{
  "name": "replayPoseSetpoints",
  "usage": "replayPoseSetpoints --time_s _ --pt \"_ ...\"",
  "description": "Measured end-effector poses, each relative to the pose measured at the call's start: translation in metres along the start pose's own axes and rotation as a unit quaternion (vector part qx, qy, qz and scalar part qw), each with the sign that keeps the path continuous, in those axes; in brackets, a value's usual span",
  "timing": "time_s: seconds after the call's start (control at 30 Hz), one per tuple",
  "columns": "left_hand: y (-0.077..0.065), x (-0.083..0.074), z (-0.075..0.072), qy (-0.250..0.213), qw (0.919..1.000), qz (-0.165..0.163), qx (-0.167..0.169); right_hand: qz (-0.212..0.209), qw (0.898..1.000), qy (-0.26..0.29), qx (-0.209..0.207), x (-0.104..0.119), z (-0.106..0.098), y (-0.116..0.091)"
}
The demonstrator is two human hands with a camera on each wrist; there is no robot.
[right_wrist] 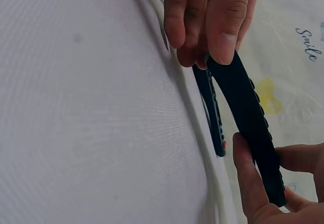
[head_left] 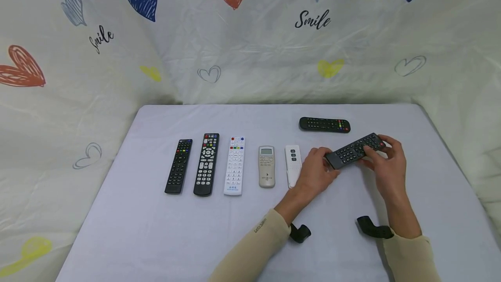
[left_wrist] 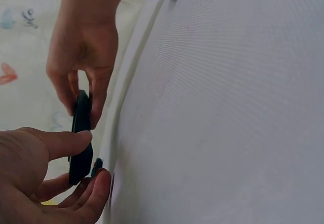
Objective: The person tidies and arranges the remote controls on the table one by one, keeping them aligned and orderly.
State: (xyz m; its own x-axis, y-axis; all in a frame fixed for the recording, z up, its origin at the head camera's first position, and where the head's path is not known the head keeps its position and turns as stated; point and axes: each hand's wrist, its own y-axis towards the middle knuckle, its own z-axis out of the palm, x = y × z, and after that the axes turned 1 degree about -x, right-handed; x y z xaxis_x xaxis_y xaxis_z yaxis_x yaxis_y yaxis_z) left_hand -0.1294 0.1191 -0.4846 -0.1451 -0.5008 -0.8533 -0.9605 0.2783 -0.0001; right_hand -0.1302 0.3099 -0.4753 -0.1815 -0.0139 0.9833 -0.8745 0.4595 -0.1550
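Both hands hold a black remote control (head_left: 354, 151) above the right part of the table, its buttons facing up and its length slanting up to the right in the head view. My left hand (head_left: 318, 169) grips the lower left end, thumb on one edge and fingers on the other. At the upper right end my right hand (head_left: 387, 164) pinches it, the thumb over the button face. In the right wrist view the held remote (right_wrist: 248, 117) is seen edge-on between the two hands. Next to the left hand lies a white remote (head_left: 292, 160), partly hidden by that hand.
Behind the hands a black remote (head_left: 325, 125) lies crosswise. Left of them stand in a row a beige remote with a small screen (head_left: 267, 169), a white remote (head_left: 234, 166) and two black remotes (head_left: 206, 164). All lie on a white-covered table (head_left: 156, 238) before a printed curtain (head_left: 266, 47).
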Motion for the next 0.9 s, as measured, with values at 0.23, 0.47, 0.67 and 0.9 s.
replayPoseSetpoints --time_s 0.23,0.47,0.67,0.9 --pt "-0.001 0.001 -0.001 0.002 0.9997 0.015 0.018 0.010 1.000 -0.004 0.003 0.000 0.001 0.000" --pt "-0.003 0.005 0.000 -0.036 0.9971 0.051 0.043 0.001 0.999 0.020 0.033 -0.003 -0.002 0.000" --pt "-0.005 0.006 0.000 -0.015 0.9964 0.070 0.045 -0.003 0.999 0.032 0.044 -0.003 -0.002 0.000" --pt "-0.011 0.002 0.000 -0.023 0.9967 0.063 0.047 0.012 0.999 0.013 0.046 -0.001 0.000 0.000"
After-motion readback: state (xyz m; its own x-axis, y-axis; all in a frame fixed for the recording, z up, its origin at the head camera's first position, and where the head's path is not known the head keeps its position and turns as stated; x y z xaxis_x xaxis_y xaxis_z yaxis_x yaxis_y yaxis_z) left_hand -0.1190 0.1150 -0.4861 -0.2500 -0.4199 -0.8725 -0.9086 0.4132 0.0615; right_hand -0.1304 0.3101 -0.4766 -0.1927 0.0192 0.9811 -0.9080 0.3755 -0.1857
